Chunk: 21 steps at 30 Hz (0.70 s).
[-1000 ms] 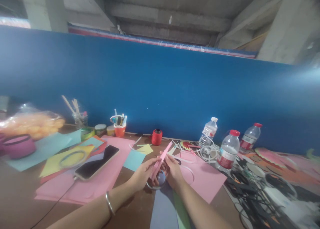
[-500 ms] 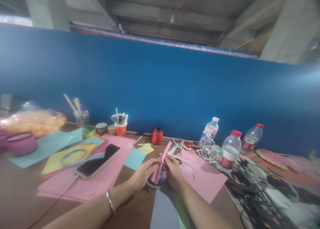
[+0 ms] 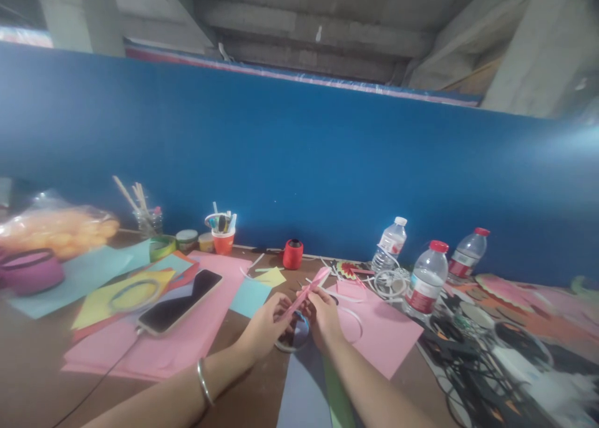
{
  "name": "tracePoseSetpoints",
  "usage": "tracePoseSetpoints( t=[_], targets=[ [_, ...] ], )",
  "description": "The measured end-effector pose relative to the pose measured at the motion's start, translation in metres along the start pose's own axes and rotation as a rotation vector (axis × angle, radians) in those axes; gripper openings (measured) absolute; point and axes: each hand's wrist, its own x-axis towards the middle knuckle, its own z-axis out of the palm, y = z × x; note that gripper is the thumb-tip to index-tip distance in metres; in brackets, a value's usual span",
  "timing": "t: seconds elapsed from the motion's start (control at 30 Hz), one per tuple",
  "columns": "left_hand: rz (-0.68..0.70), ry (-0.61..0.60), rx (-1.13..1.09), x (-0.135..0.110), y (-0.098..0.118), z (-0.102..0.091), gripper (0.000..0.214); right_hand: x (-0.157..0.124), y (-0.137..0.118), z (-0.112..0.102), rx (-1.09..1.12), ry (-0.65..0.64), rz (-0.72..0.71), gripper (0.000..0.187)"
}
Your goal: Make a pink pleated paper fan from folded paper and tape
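Note:
A narrow folded strip of pink paper [image 3: 309, 292] slants up to the right between my two hands. My left hand [image 3: 267, 321] pinches its lower end, fingers closed. Higher up the strip, my right hand [image 3: 322, 316] grips it with thumb and fingertips. Just below the hands lies a roll of tape [image 3: 291, 347], partly covered by them. Under my right forearm are a grey-blue sheet [image 3: 302, 390] and a green sheet [image 3: 337, 390]. To the right a pink sheet [image 3: 384, 337] lies flat.
A phone [image 3: 182, 303] on a cable rests on pink sheets at left. At the back stand a red cup of tools [image 3: 223, 241] and a small red object [image 3: 293, 254]. Plastic bottles [image 3: 425, 281] and tangled black cables [image 3: 486, 359] crowd the right side.
The pink paper strip has tilted from nearly upright to a lower slant toward the right. My left hand has turned with it, and the view has shifted slightly.

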Motion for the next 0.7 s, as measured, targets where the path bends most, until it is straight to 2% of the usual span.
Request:
tracePoseSetpoints(
  t=[0.2, 0.33, 0.47, 0.7],
  targets=[
    [-0.028, 0.139, 0.031, 0.007, -0.002, -0.007, 0.017, 0.000, -0.003, 0.000, -0.021, -0.005, 0.001, 0.024],
    [-0.029, 0.186, 0.017, 0.011, -0.005, -0.010, 0.020, 0.001, 0.002, 0.000, -0.112, -0.009, 0.021, 0.026],
    [-0.038, 0.204, -0.048, 0.016, -0.009, -0.011, 0.027, 0.006, 0.001, -0.004, -0.177, 0.017, 0.017, 0.022],
    [-0.069, 0.172, -0.078, 0.022, -0.015, -0.022, 0.032, 0.018, -0.019, -0.013, -0.102, 0.076, -0.062, 0.021]
  ],
)
